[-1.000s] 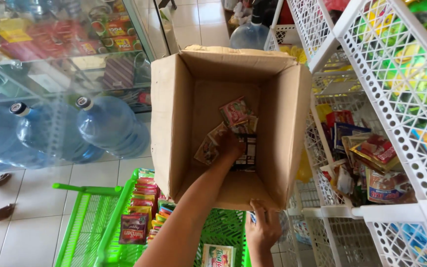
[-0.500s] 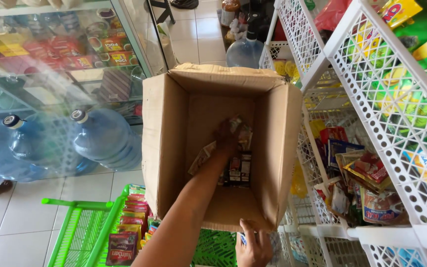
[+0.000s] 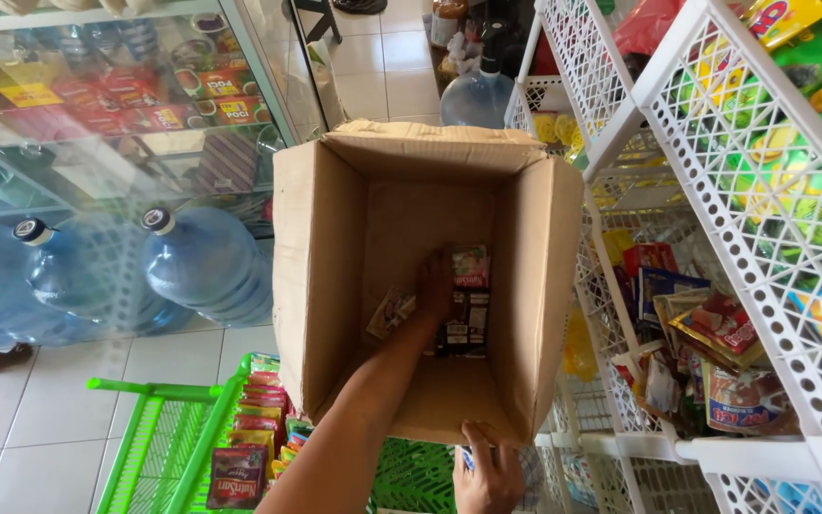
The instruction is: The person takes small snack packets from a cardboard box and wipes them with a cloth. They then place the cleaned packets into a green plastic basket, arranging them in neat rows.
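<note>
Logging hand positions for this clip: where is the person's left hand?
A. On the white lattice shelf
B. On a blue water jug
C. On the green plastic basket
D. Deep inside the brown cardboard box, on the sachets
D: the left hand reaches down inside the brown cardboard box, touching the small sachets at its bottom.

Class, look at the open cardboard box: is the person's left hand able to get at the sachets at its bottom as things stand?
Probably yes. The left hand is already deep inside the cardboard box, resting on the sachets. The open top leaves the way free, while the right hand grips the box's near edge.

one cardboard box (image 3: 335,286), three water jugs (image 3: 206,266), two hands (image 3: 435,286).
</note>
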